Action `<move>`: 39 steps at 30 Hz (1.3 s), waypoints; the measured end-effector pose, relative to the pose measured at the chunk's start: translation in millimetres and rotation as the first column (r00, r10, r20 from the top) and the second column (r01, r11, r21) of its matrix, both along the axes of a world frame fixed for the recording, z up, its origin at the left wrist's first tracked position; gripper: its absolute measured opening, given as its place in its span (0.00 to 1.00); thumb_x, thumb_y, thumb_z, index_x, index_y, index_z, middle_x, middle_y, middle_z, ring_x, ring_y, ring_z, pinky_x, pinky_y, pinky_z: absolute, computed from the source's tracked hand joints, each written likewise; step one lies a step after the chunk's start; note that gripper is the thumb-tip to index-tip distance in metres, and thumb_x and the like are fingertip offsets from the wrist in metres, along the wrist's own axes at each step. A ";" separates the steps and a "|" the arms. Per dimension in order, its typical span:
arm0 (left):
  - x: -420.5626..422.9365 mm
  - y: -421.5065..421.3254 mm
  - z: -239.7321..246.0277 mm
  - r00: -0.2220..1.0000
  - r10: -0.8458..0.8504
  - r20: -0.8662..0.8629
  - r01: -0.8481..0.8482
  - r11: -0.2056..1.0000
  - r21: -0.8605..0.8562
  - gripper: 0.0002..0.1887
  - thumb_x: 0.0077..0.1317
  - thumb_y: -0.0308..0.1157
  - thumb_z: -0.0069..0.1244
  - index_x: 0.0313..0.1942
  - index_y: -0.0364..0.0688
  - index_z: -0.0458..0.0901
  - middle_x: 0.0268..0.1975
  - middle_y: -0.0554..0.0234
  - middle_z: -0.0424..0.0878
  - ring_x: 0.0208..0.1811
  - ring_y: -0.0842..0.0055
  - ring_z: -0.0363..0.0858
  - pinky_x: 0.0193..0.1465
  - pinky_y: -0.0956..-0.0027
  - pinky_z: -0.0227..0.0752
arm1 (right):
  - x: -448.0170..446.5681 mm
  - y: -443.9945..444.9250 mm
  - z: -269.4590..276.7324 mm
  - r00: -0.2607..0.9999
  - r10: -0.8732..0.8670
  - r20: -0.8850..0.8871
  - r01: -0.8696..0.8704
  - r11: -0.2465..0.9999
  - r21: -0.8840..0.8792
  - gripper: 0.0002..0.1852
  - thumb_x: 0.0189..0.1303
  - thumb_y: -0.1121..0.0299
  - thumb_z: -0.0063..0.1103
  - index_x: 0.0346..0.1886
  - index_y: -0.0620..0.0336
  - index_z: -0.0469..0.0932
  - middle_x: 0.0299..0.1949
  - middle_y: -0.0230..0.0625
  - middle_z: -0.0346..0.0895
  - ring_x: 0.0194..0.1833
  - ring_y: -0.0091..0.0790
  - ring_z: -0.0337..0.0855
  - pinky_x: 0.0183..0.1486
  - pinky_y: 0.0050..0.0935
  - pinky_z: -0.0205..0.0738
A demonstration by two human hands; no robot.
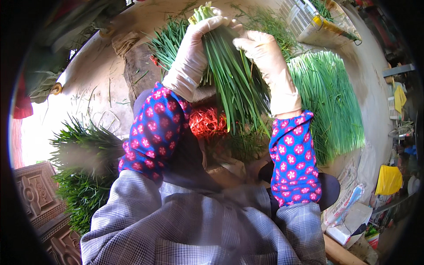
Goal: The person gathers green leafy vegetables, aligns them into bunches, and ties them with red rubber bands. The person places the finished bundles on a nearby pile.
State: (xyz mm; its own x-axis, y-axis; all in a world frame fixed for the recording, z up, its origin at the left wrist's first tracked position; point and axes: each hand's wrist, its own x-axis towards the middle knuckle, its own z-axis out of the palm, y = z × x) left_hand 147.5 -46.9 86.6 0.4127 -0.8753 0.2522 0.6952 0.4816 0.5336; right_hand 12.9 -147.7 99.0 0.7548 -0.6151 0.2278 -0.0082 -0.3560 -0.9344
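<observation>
My left hand [198, 46], in a thin whitish glove, grips a bunch of garlic chives [228, 76] near its pale cut ends. The long green leaves hang down towards my lap. Against the bunch's right edge are the bent fingers of my gloved right hand [256, 44]; whether they pinch a leaf I cannot tell. A yellowish leaf hangs just below those fingertips. Behind my left wrist, another pile of chives [170, 43] lies on dark sacking [144, 71]. Red plastic ties [208, 122] lie in a heap below the held bunch.
On the right lies a broad stack of chives [328, 106]. A white plastic crate [299, 21] stands beyond it, beside loose leaf scraps [268, 25]. More chive bundles [89, 179] lie at my left, near a carved panel [39, 192]. A yellow cloth-like item [389, 180] hangs at far right.
</observation>
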 end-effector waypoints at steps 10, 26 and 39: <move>60.7 -8.0 -8.0 0.980 0.165 -0.110 -0.185 0.959 -0.213 0.06 0.63 0.29 0.54 0.39 0.41 0.79 0.34 0.61 0.82 0.43 0.68 0.82 0.68 0.43 0.65 | -75.8 25.8 59.6 0.887 -0.234 0.399 0.062 0.915 0.399 0.10 0.59 0.60 0.63 0.31 0.52 0.74 0.24 0.22 0.68 0.23 0.16 0.70 0.29 0.20 0.71; 101.0 2.5 2.5 0.917 0.396 -0.043 -0.383 0.849 -0.363 0.08 0.63 0.33 0.59 0.36 0.50 0.74 0.33 0.74 0.80 0.41 0.81 0.81 0.67 0.51 0.65 | -170.6 48.1 -69.1 0.814 -0.301 -0.497 0.310 0.948 -0.067 0.12 0.64 0.72 0.61 0.50 0.59 0.83 0.32 0.29 0.83 0.29 0.20 0.78 0.35 0.19 0.73; 100.2 3.0 -6.5 0.911 0.393 -0.122 -0.412 0.879 -0.241 0.04 0.63 0.30 0.57 0.33 0.48 0.78 0.32 0.67 0.83 0.39 0.74 0.83 0.61 0.48 0.72 | -60.3 52.7 2.6 0.864 -0.503 -0.041 0.347 0.653 -0.673 0.10 0.58 0.65 0.69 0.42 0.54 0.83 0.34 0.36 0.85 0.31 0.33 0.85 0.35 0.31 0.77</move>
State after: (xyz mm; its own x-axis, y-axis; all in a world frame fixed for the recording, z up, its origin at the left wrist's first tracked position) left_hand 247.6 -43.9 80.0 0.7396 -0.5389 0.4033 0.4419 0.8407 0.3130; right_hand -47.3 -95.0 101.6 0.5213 -0.6516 0.5511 -0.4723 -0.7582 -0.4496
